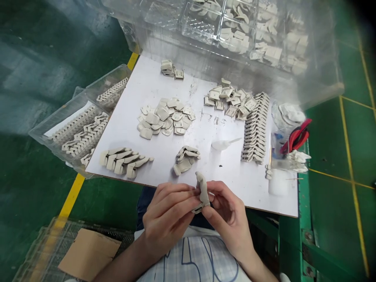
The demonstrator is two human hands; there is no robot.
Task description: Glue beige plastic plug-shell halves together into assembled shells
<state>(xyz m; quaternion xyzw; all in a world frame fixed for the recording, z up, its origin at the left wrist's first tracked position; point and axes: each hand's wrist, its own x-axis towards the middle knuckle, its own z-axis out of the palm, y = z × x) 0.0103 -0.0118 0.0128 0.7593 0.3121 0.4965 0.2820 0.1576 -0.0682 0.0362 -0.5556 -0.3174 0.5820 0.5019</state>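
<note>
Left hand [170,215] and right hand [229,219] are pinching a beige piece [202,192] between them, by the white board's [202,137] near edge.
Its long axis is running up the view, rounded tip pointing toward the board's far side; left fingertips [192,200] are hiding part of its side, and the forearms [129,258] are angling inward.

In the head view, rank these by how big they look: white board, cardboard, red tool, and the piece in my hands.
1. White board
2. Cardboard
3. Red tool and held piece: too alike to rank, the latter seeming nearer the camera.
</note>
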